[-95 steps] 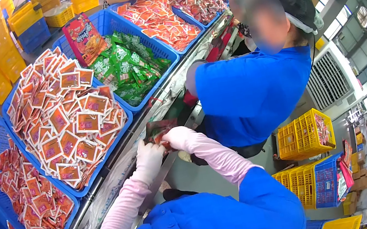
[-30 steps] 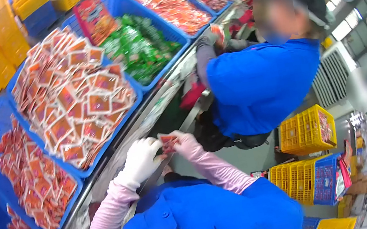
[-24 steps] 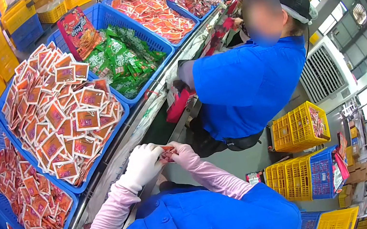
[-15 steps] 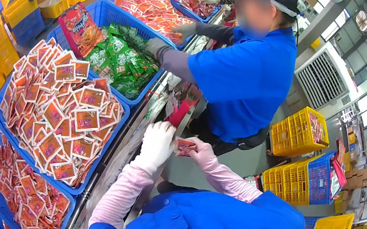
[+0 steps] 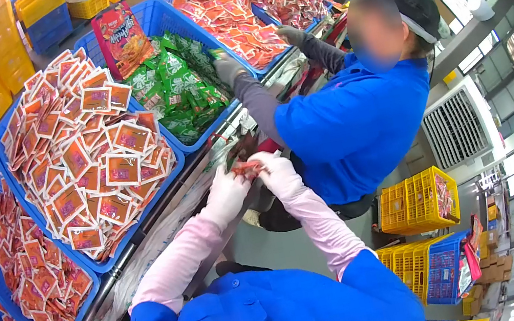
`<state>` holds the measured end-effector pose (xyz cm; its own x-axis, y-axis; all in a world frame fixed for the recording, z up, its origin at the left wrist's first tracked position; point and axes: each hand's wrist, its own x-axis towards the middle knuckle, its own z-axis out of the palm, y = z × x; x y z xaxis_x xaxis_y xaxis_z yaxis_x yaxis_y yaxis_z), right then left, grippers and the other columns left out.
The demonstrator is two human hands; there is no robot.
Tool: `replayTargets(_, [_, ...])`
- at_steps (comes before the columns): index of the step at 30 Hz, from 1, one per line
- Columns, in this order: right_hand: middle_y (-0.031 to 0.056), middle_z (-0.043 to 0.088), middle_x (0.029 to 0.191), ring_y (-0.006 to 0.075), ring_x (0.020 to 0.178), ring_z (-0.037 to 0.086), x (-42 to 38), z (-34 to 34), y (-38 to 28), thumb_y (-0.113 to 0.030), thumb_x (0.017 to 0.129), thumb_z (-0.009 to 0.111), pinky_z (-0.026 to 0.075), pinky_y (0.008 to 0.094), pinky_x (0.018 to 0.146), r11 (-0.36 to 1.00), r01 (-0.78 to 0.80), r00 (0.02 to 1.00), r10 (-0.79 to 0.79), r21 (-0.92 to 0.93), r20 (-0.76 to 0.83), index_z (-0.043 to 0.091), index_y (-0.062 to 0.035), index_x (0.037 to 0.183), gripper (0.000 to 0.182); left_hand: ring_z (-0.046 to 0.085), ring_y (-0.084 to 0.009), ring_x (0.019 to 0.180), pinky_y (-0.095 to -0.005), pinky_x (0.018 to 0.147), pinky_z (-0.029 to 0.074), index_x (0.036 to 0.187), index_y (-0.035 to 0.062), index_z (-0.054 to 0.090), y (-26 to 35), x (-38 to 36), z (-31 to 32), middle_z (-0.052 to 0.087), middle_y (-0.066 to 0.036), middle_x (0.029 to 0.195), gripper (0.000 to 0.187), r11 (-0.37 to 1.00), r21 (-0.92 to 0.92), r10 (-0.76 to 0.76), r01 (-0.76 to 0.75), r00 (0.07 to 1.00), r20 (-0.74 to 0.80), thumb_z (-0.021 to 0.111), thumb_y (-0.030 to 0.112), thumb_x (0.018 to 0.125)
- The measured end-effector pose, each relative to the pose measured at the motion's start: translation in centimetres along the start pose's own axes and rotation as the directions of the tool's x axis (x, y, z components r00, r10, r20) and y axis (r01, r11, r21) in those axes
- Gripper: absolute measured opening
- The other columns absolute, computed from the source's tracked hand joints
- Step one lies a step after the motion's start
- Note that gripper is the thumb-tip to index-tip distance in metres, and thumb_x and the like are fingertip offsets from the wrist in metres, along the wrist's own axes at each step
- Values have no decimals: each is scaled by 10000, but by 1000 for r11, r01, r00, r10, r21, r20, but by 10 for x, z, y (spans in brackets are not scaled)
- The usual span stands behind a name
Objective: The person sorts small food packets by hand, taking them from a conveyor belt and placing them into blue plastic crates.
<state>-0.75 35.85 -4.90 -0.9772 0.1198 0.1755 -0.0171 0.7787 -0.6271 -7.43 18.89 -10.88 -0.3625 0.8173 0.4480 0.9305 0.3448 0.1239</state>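
Note:
My gloved left hand and gloved right hand are close together, in front of my chest by the bench edge. Pinched between their fingertips is a small bunch of red sachets, partly covered by the fingers. Left of my hands stands a blue crate heaped with orange-brown sachets. Beyond it, green sachets fill another blue crate, where a large red printed pouch stands upright.
A co-worker in a blue shirt stands close on my right, one gloved hand over the green sachets. More blue crates of red sachets line the left and far side. Yellow crates stand on the floor at right.
My right hand has moved up and forward to meet my left, bringing the red sachets between both. The red pouch near my left hand no longer shows there. The co-worker's hands have shifted.

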Motion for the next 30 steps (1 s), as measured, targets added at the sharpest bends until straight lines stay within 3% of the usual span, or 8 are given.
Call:
replayTargets(1, [157,709,1035,348,976,671,9,5,14,-41,856,594,528,412,848,947,146,968,-77,-287,239,666,-97,1090,252,656,-222,817,-496,1032,413,965,138,731,-2,-12,-10,667,-25,796,178,1000,7,-4,4,1000,-5,584,142,863])
replayTargets(3, [159,710,1026,328,967,679,18,9,-12,-80,864,585,528,404,845,847,118,786,239,-518,570,690,-106,1075,236,639,-216,790,-480,1013,423,847,141,713,5,-37,-38,649,-25,771,120,998,33,44,-49,993,113,594,144,830])
replayTargets(5, [167,713,1034,313,976,682,25,32,-43,-125,875,589,528,407,857,795,249,568,343,-553,749,728,-103,1021,204,627,-209,771,-471,999,429,750,148,672,16,-57,-57,626,-25,735,93,994,-29,105,-103,991,79,600,150,810])
replayTargets(10, [166,717,1025,310,970,686,7,103,-87,-141,860,606,532,412,854,804,386,495,232,-451,837,738,-103,1010,204,617,-206,767,-495,1042,416,713,142,631,44,-108,-104,561,-20,673,79,976,-213,49,-53,998,-26,599,140,785])
replayTargets(13, [165,720,1018,307,966,689,-1,154,-119,-153,850,619,535,415,851,790,488,434,150,-372,888,746,-102,1002,205,631,-195,786,-513,1075,407,830,151,696,51,-150,-129,594,-3,705,107,986,-164,9,16,988,154,597,132,794])
replayTargets(23, [162,731,996,299,952,698,-38,232,-182,-193,814,662,545,426,842,701,712,135,-73,-45,988,770,-100,973,214,621,-184,786,-572,1053,433,681,147,649,58,-259,-177,578,-8,687,41,954,18,-298,298,948,110,638,143,721])
replayTargets(27, [152,739,899,320,878,712,1,137,-288,-238,777,659,553,418,792,928,332,142,-226,169,964,763,-93,968,261,620,-228,860,-517,1057,409,780,128,684,59,-278,-187,601,-29,746,45,914,65,-406,401,902,150,652,150,756])
replayTargets(30, [133,745,917,273,828,722,37,198,-253,-164,844,680,561,385,800,868,437,549,-466,237,693,743,-106,1031,205,617,-224,908,-486,1051,385,842,147,663,59,-293,-218,640,-18,864,112,842,-131,-499,523,848,178,715,177,747])
